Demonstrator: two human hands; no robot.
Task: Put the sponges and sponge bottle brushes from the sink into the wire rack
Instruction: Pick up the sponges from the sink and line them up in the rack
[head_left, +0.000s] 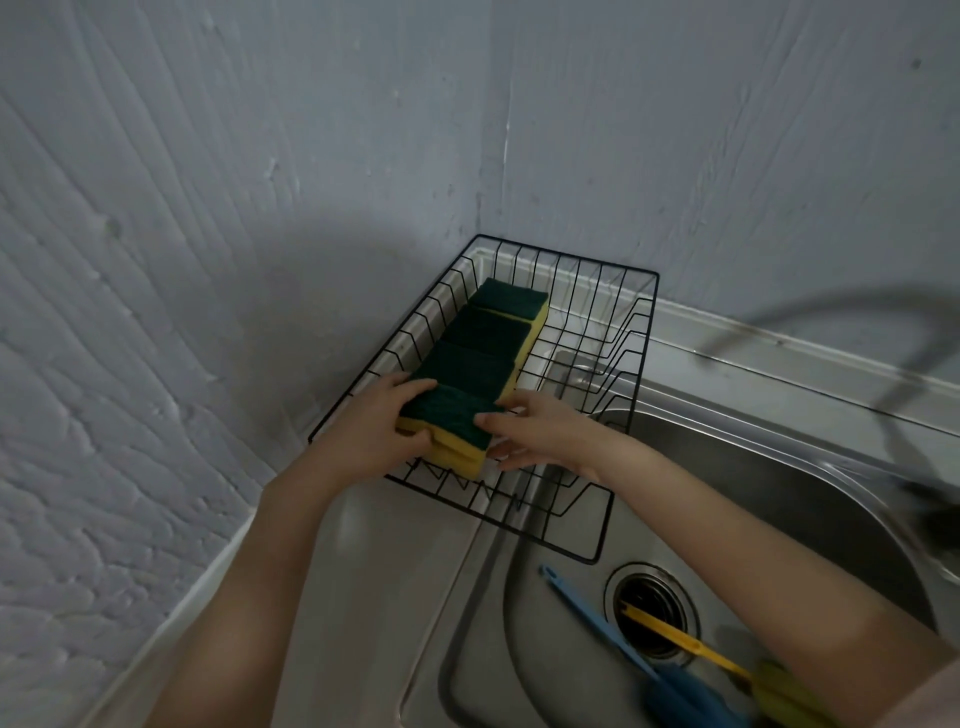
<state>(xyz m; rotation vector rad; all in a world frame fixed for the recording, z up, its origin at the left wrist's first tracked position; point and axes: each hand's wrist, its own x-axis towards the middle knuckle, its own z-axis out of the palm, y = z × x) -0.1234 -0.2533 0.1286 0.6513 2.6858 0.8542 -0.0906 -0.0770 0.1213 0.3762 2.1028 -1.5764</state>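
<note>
A black wire rack (602, 540) stands on the drainboard in the corner. A row of yellow sponges with green scouring tops (488, 332) lies along its left side. At the near end of that row sits a small stack of sponges (447, 415); my left hand (374, 431) grips its left side and my right hand (540, 431) holds its right side, thumb on the green top. In the sink (753, 483), a blue bottle brush (613, 629) and a yellow bottle brush (691, 649) lie by the drain.
Pale textured walls (208, 208) close the corner behind and to the left of the rack. A round drain (649, 608) sits in the sink bottom. A blurred dark faucet (924, 395) arches over the sink at the right.
</note>
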